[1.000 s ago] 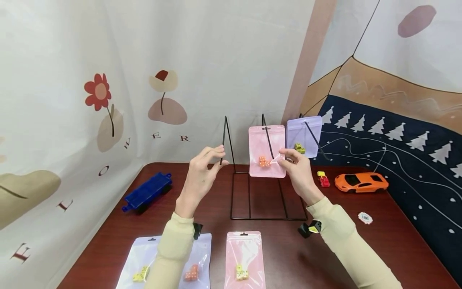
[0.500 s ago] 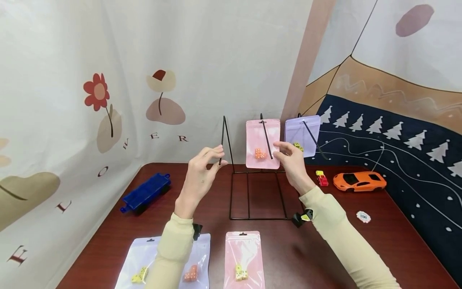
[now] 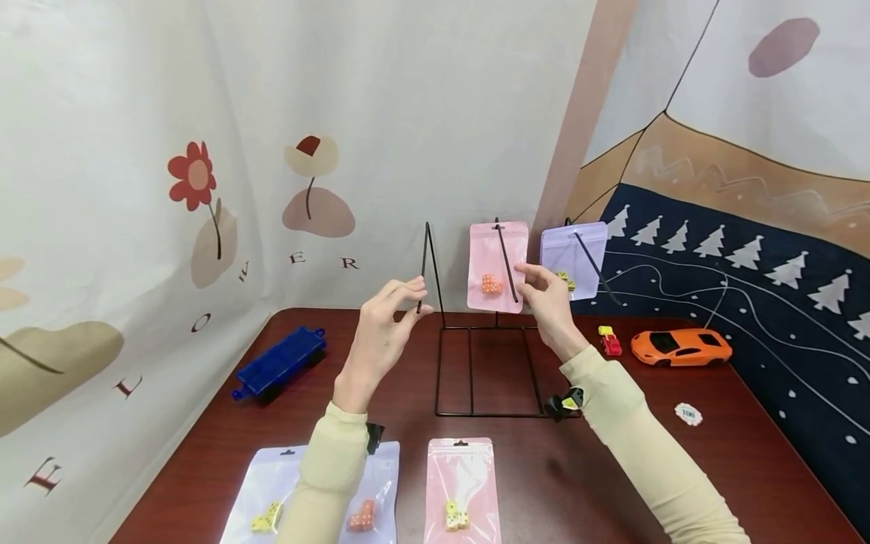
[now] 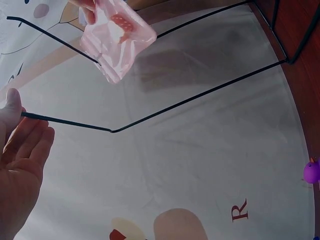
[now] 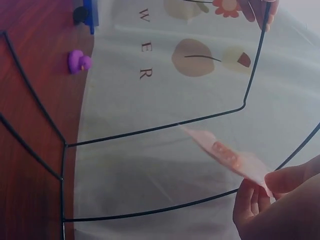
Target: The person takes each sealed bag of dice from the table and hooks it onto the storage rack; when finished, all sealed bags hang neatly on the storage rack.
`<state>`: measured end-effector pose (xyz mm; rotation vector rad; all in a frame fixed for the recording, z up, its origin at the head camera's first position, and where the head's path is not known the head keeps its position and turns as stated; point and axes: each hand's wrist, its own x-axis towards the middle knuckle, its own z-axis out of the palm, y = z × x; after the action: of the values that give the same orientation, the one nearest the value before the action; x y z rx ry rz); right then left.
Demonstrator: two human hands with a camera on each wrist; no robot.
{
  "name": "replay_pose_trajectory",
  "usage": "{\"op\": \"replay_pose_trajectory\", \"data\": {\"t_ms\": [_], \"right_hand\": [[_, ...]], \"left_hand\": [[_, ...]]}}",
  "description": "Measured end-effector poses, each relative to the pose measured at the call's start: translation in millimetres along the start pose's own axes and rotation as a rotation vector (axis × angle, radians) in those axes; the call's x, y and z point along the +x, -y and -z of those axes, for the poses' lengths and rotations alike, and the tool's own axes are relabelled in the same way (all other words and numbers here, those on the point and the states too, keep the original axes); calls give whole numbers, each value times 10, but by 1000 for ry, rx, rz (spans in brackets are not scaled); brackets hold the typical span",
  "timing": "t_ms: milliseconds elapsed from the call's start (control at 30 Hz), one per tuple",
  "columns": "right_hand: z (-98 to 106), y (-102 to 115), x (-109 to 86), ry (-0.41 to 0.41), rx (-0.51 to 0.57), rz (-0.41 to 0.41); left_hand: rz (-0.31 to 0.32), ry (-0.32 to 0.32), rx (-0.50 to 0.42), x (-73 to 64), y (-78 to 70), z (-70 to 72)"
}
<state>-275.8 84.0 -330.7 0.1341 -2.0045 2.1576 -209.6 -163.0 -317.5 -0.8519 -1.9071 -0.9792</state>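
Observation:
A black wire display rack (image 3: 438,370) stands on the table with three prongs. My left hand (image 3: 386,325) pinches the tip of its left prong (image 4: 70,121) between thumb and fingers. On the middle prong hangs a pink zip bag (image 3: 481,253) with orange dice (image 3: 492,285) inside, the prong passing through its top hole. With thumb and fingers my right hand (image 3: 552,306) pinches this bag's side edge; the right wrist view shows the bag (image 5: 202,137) nearly edge-on. A purple zip bag (image 3: 556,245) with yellow dice hangs on the right prong, its lower part overlapped by my right hand.
Two pale purple bags (image 3: 261,476) and a pink bag (image 3: 438,472) lie in front, partly behind my left sleeve. A blue toy trailer (image 3: 282,363) stands left; an orange toy car (image 3: 682,347), small red-yellow toy (image 3: 610,344) and white chip (image 3: 689,413) lie right. A purple duck (image 5: 77,61) sits behind.
The pink bag has moved back and up along the middle prong, and my right hand has gone with it, up and slightly left. My left hand stays on the left prong.

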Motion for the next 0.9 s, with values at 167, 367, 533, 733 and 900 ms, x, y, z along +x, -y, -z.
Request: {"op": "replay_pose_trajectory", "data": {"t_ms": [167, 367, 533, 733, 900], "right_hand": [[52, -35, -6, -3, -62, 3], [109, -66, -31, -31, -56, 59], [165, -89, -109, -68, -98, 137], [243, -106, -318, -78, -149, 200], [287, -43, -548, -43, -194, 244]], "left_hand": [[13, 12, 3, -3, 11, -18], [19, 2, 7, 3, 28, -38], [22, -3, 3, 3, 32, -44], [25, 0, 12, 4, 29, -44], [36, 8, 17, 1, 24, -37]]}}
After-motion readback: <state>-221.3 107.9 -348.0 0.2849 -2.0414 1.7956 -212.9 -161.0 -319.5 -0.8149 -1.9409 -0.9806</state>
